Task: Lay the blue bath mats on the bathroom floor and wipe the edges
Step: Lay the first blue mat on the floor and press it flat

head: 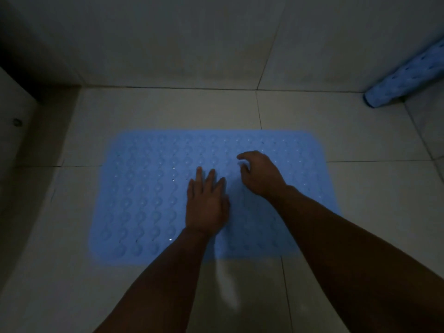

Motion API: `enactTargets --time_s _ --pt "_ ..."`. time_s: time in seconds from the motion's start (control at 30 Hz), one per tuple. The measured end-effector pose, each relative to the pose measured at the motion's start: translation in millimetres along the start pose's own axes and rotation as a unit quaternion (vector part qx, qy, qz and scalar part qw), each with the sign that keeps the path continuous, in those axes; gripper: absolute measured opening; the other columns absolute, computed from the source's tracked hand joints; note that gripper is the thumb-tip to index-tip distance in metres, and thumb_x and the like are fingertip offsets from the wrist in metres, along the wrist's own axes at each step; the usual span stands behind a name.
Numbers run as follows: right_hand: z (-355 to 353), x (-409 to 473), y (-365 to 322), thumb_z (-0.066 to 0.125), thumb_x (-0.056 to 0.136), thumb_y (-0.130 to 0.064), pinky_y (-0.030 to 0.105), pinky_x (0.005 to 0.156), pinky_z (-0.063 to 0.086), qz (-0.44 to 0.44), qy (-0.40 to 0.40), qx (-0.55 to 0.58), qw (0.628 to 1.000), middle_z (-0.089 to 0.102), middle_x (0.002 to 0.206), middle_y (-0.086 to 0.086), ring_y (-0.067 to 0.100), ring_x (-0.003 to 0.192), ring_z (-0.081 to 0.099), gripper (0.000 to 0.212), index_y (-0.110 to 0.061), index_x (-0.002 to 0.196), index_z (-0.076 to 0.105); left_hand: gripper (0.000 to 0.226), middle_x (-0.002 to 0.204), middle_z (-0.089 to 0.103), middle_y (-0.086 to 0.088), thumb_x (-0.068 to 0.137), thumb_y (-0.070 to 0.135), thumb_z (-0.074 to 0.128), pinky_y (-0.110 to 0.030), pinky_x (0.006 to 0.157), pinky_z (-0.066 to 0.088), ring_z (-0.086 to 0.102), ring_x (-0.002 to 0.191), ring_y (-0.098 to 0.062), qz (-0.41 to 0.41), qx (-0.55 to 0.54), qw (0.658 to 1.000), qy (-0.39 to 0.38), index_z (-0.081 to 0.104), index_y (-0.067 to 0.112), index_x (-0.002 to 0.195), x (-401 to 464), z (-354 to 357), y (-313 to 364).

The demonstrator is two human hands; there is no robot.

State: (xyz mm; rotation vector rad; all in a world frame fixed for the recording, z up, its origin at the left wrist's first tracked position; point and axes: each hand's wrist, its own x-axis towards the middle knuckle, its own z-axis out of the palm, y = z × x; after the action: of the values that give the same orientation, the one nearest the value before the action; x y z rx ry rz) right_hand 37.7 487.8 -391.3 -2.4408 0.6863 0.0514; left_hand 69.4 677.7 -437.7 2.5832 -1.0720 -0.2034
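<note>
Blue bumpy bath mat (144, 188) flat, left hand (206, 207) pressing open, right hand (260, 174) seemingly curled, empty.

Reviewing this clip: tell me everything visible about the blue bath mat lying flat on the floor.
The blue bath mat is a light blue rectangle with rounded corners, apparently rubbery, covered in rows of round bumps and small holes. It lies flat and unrolled on the pale tiled floor, near the wall, its long side across the view. The left hand rests flat on its middle; the right hand, fingers loosely curled, is over it just to the right, contact unclear.
</note>
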Motion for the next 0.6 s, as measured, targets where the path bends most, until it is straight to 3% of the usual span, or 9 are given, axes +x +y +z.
enactTargets --time_s 0.13,0.3,0.6 --pt "-8 4 18 0.049 0.093 -0.030 0.047 0.108 0.044 -0.011 0.046 0.007 0.999 0.062 0.131 0.008 0.030 0.127 0.054 0.038 -0.019 0.125 0.065 0.062 0.165 0.030 -0.015 0.095 0.041 0.038 -0.064 0.119 0.025 0.012 0.155 -0.043 0.047 -0.002 0.998 -0.032 0.047 0.014 0.150 10 25 29" --pt "-1 10 40 0.048 0.098 -0.042 0.040 0.104 0.045 -0.031 0.108 0.032 0.993 0.067 0.122 0.004 0.026 0.119 0.059 0.039 -0.018 0.120 0.069 0.079 0.171 0.004 -0.012 0.102 0.065 0.030 -0.060 0.125 0.005 -0.006 0.157 -0.036 0.066 0.071 0.993 -0.062 0.015 0.017 0.163 4 52 40" --pt "3 19 50 0.043 0.101 -0.050 0.034 0.098 0.046 -0.054 0.163 0.074 0.982 0.068 0.114 0.000 0.020 0.113 0.059 0.043 -0.018 0.113 0.070 0.094 0.171 -0.005 -0.012 0.096 0.077 0.027 -0.062 0.124 0.004 -0.012 0.157 -0.035 0.069 0.082 0.991 -0.082 0.007 0.016 0.163 3 51 44"
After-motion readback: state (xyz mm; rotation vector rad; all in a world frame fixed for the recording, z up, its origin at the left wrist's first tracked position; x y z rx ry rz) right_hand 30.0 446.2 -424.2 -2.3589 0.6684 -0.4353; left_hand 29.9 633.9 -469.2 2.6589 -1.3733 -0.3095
